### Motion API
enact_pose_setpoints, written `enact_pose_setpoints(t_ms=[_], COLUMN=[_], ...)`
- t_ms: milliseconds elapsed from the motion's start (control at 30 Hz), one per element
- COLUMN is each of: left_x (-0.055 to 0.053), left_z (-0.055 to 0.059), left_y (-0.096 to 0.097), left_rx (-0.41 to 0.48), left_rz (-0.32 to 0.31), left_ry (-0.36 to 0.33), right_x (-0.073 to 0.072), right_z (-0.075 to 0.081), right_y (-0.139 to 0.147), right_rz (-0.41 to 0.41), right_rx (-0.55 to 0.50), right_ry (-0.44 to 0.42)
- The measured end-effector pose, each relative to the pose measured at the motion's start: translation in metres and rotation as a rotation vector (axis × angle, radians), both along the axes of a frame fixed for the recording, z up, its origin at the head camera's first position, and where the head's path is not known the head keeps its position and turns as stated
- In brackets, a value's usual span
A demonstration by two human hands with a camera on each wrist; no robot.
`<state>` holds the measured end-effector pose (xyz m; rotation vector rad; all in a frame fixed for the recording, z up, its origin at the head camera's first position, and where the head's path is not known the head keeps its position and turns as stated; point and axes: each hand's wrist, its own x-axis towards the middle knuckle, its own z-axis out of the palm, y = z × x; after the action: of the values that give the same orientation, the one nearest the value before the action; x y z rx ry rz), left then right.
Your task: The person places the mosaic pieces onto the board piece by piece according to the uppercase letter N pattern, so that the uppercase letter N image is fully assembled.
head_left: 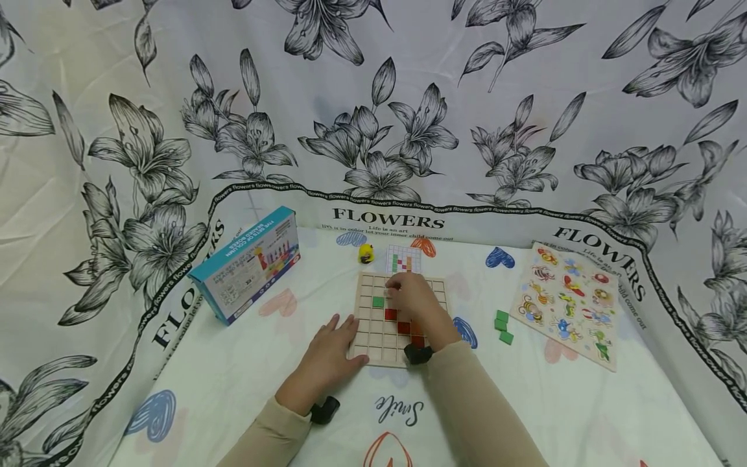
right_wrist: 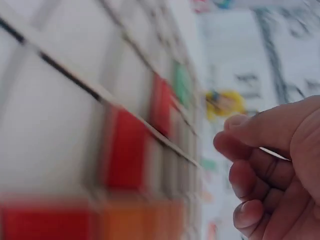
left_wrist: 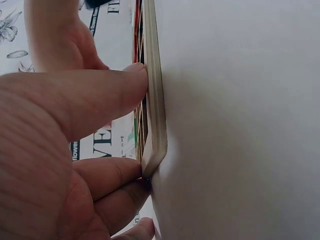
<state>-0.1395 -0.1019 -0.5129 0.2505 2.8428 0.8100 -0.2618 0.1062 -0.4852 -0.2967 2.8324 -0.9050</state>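
Observation:
A square wooden grid board (head_left: 366, 341) lies before me. My left hand (head_left: 329, 350) rests at its near left corner, fingers extended against the left side and thumb at the near edge. Over the board's right half hovers my right hand (head_left: 415, 301), fingers loosely curled and thumb tip against the index finger (right_wrist: 231, 147). No tile shows in it. One green tile (head_left: 378, 302) sits in a cell left of the right hand. Red tiles (head_left: 391, 314) step down diagonally toward the near right, with an orange tile (right_wrist: 140, 220) beside the nearest red one. My right forearm hides some cells.
Beyond the board are a coloured pattern card (head_left: 403, 253) and a small yellow toy (head_left: 366, 253). Loose green tiles (head_left: 500, 324) lie at the right, beside an insect puzzle board (head_left: 566, 301). A blue-topped box (head_left: 248, 266) stands at the back left. Flowered cloth (head_left: 408, 39) hangs behind.

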Motion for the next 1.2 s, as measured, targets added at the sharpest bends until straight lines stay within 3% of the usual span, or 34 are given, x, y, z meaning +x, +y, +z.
enact_pose_setpoints(t_ms=[100, 200, 400, 567, 767, 1200], left_x=[0.000, 0.000, -0.002, -0.001, -0.001, 0.002], left_z=[-0.001, -0.001, -0.005, -0.007, -0.008, -0.001], left_y=[0.001, 0.000, 0.003, 0.003, 0.002, 0.004], left_rx=[0.009, 0.014, -0.013, -0.016, -0.021, -0.008], left_rz=[0.006, 0.008, 0.014, 0.024, 0.020, 0.012], left_ry=[-0.008, -0.001, 0.019, 0.013, 0.013, 0.022], right_x=[0.004, 0.014, 0.037, 0.055, 0.072, 0.077], right_z=[0.009, 0.011, -0.006, -0.019, -0.025, -0.031], right_y=[0.031, 0.069, 0.150, 0.193, 0.209, 0.203], right_rz=[-0.071, -0.162, -0.352, -0.406, -0.382, -0.387], right_rx=[-0.085, -0.101, -0.040, -0.053, -0.075, -0.061], right_ry=[0.035, 0.048, -0.024, -0.094, -0.104, -0.068])
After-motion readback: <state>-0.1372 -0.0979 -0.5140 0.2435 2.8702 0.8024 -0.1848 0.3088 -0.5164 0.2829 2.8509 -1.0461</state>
